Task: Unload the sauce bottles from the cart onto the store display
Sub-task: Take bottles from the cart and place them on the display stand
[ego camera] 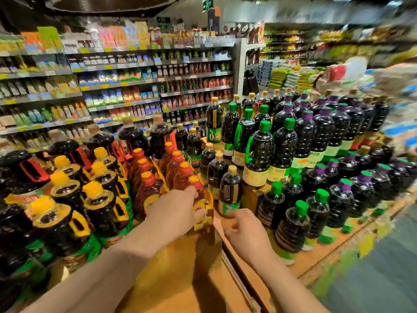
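Near the bottom centre of the frame lies a bare stretch of the brown display top, and both forearms reach forward over it.

The left hand sits just left of centre. Its fingers curl round the body of a red-capped bottle with a yellow handle, and it grips the bottle at the near end of a row of like bottles. The bottle stands roughly upright, its long axis running up toward the cap, with the hand wrapped on its near left side.

The right hand is just right of centre, fingers loosely curled. Its fingertips are at the green label of a small dark bottle with a tan cap. Whether they pinch the base or only touch it I cannot tell. That bottle stands upright straight ahead of the hand, slightly up the frame.

The two bottles stand just beside each other, so each hand has its own bottle directly in front; the left is the more firmly engaged.

Further up the frame, yellow-capped jugs fill the left and green-capped bottles the right. Stocked shelves cross the upper left. No cart is visible.
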A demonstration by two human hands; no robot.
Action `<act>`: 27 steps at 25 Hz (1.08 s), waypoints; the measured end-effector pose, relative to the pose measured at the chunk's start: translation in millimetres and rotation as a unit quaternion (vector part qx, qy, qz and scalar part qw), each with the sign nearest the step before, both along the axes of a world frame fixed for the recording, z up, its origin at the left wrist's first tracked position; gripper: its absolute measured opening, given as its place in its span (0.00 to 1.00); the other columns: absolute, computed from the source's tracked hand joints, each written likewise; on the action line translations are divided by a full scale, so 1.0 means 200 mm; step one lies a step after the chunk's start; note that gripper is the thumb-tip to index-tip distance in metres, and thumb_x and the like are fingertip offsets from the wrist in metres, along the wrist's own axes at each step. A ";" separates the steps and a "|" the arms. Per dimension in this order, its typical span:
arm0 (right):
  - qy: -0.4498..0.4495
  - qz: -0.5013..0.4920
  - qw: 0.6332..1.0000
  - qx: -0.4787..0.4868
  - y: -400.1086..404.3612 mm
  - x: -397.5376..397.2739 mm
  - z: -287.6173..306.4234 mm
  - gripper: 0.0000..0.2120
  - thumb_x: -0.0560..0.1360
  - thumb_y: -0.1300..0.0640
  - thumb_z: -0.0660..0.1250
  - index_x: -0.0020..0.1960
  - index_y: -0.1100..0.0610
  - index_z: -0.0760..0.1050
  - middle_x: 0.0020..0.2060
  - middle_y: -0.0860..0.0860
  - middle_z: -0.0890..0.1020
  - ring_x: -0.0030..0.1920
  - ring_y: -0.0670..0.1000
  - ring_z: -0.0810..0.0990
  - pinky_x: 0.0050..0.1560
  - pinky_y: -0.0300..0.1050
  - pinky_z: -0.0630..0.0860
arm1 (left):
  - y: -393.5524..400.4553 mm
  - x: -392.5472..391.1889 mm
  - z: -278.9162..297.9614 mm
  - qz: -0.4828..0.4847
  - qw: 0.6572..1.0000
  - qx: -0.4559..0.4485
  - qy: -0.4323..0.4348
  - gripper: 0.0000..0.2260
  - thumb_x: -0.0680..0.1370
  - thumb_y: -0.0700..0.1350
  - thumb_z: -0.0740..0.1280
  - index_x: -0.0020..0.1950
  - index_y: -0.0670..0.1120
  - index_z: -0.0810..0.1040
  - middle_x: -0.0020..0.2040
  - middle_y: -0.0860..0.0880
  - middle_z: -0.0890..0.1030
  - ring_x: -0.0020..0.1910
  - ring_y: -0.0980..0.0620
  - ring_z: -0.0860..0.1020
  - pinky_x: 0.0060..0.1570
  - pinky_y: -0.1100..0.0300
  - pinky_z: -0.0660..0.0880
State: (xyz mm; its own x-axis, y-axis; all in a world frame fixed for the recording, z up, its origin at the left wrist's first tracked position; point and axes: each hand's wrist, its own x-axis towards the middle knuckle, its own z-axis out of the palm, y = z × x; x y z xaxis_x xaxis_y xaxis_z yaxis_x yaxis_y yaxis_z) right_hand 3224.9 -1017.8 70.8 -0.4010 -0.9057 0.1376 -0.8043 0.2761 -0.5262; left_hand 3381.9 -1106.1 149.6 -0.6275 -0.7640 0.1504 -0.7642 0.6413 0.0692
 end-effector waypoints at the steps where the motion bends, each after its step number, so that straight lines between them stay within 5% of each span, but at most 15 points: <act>1: 0.006 -0.013 1.000 -0.002 0.09 0.05 0.01 0.19 0.75 0.48 0.66 0.65 0.47 0.73 0.59 0.46 0.74 0.54 0.46 0.77 0.56 0.44 0.76 | 0.07 0.03 -0.01 -0.018 1.000 0.007 -0.006 0.23 0.78 0.63 0.62 0.67 0.51 0.69 0.38 0.54 0.74 0.45 0.49 0.79 0.39 0.53 0.78; 6: 0.010 -0.105 0.994 -0.008 0.59 0.32 0.01 0.14 0.73 0.48 0.66 0.58 0.45 0.76 0.54 0.45 0.76 0.51 0.47 0.78 0.51 0.45 0.76 | 0.44 0.21 -0.17 -0.116 0.991 0.040 -0.047 0.20 0.77 0.64 0.61 0.62 0.54 0.74 0.50 0.50 0.81 0.53 0.46 0.79 0.48 0.51 0.77; 12: 0.019 -0.249 0.968 0.027 1.33 0.61 -0.08 0.11 0.74 0.50 0.66 0.55 0.47 0.77 0.50 0.46 0.77 0.51 0.50 0.77 0.46 0.45 0.74 | 0.99 0.26 -0.27 -0.303 0.946 0.105 -0.056 0.17 0.78 0.61 0.64 0.60 0.52 0.76 0.47 0.51 0.81 0.50 0.48 0.79 0.44 0.55 0.75; 27: 0.005 -0.587 0.806 0.080 3.25 0.88 -0.08 0.15 0.76 0.45 0.63 0.62 0.47 0.74 0.58 0.47 0.76 0.61 0.49 0.74 0.59 0.45 0.69 | 2.91 -0.25 -0.28 -0.708 0.702 0.051 -0.063 0.19 0.78 0.61 0.63 0.63 0.51 0.73 0.53 0.50 0.82 0.57 0.48 0.78 0.53 0.54 0.74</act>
